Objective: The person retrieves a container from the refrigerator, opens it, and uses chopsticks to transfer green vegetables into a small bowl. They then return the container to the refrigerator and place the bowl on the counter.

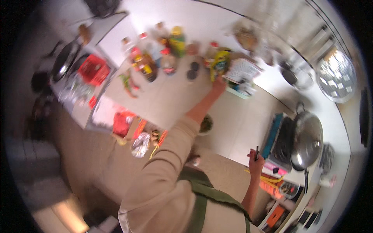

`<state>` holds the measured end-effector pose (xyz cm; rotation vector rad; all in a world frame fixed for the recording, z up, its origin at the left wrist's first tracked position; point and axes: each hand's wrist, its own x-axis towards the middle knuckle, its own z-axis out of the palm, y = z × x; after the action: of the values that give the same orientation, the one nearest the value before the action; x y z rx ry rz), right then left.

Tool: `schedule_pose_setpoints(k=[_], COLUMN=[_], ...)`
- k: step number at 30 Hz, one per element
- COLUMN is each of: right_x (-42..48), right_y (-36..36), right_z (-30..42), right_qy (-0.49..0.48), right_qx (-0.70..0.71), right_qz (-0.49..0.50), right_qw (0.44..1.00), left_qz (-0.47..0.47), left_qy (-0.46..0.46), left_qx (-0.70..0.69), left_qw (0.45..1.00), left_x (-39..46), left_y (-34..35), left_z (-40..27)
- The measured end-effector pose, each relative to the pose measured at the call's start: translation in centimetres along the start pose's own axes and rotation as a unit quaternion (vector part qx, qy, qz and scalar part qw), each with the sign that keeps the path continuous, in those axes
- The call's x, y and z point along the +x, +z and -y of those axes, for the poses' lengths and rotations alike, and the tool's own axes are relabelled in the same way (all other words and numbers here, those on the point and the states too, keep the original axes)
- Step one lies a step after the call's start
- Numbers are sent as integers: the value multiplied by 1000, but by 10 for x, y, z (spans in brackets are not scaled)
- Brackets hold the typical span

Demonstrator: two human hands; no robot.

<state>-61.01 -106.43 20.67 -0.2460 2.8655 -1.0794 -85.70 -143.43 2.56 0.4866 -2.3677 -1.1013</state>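
Observation:
My left hand is stretched over the counter, at the lower end of a yellow packet and beside a white printed packet. Blur hides its fingers, so I cannot tell whether they grip the packet. Close to the counter's front edge, my right hand holds a thin dark stick-like object upright. Partly behind my left forearm is a bowl with green contents. Green and red chili peppers lie on the counter to the left.
Several sauce and oil bottles line the counter's back. Two dark round items lie beside them. On the right, a wok sits by a dark stove. A red basket and a pan are at the left.

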Motion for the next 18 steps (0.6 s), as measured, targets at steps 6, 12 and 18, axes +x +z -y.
schedule_pose_setpoints(k=[6, 12, 18], right_x=[64, 110, 150], right_y=[38, 179, 355], right_z=[120, 255, 344], right_qy=[23, -123, 18], right_qx=[183, 283, 461], right_qz=[122, 233, 270], right_qw=[975, 922, 845], left_qz=[80, 97, 80], left_qy=[-93, -197, -410], left_qx=[-107, 10, -5], left_qw=[987, 976, 909], left_x=[-191, -380, -494], left_y=[-143, -276, -380], left_z=[-32, 71, 155])
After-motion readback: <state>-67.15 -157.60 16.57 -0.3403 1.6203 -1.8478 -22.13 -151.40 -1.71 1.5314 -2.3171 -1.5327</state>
